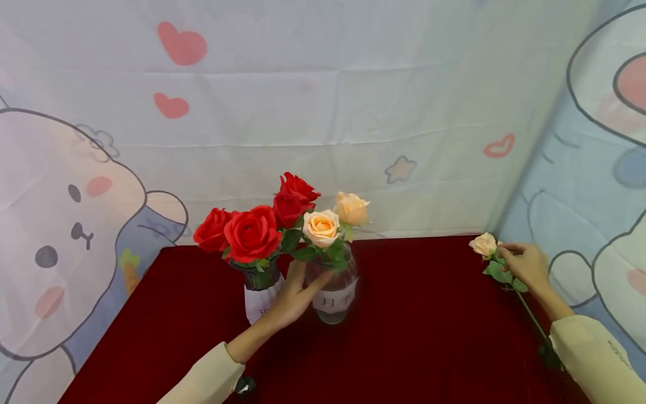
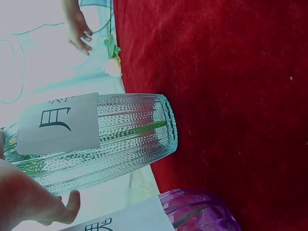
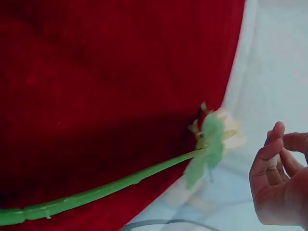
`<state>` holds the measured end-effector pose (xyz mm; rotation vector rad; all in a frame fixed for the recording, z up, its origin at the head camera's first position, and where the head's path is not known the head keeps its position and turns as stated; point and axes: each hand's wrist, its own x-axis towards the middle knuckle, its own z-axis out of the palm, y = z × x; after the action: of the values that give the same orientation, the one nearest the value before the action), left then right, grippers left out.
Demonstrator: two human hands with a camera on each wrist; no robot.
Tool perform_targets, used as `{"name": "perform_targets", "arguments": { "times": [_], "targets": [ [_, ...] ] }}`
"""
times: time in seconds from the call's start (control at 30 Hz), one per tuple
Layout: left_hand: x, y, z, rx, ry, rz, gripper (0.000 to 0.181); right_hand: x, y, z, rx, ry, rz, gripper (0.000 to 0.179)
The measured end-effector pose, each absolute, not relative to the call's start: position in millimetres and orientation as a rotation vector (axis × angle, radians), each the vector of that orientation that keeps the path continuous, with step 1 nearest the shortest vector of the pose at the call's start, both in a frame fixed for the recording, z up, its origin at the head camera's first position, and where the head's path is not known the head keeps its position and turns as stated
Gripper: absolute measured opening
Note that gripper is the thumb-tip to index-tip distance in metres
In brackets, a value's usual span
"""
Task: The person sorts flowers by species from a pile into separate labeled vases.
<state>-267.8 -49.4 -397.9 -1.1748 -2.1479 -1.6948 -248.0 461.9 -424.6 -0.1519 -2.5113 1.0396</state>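
Observation:
My left hand grips the upper part of a clear ribbed glass vase, which carries a white paper label with black characters. Two peach roses stand in this vase, their leaves at its mouth. Over at the far right, a single peach rose lies on the red cloth, its green stem running toward the near edge. Beside its bloom is my right hand, fingers loosely curled. A gap shows between that hand and the flower in the right wrist view.
Left of the clear vase stands a second labelled vase, purplish in the left wrist view, with several red roses. Red cloth covers the table. Printed curtains hang behind and at the sides. A small dark object lies near my left sleeve.

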Motion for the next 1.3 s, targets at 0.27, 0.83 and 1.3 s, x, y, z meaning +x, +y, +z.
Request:
{"name": "perform_targets", "arguments": {
  "times": [0.27, 0.83, 1.3],
  "targets": [
    [-264, -47, -399, -1.148, -2.193, -1.676, 0.074, -247, 481, -444, -0.237, -2.689, 0.730, 0.033],
    [-265, -47, -399, -1.195, -2.141, -1.664, 0.071, -257, 489, -462, -0.624, -2.892, 0.680, 0.044],
    [-269, -53, -399, -1.168, -2.176, -1.644, 0.071, -270, 487, -460, -0.597, -2.968, 0.603, 0.045]
  ]
}}
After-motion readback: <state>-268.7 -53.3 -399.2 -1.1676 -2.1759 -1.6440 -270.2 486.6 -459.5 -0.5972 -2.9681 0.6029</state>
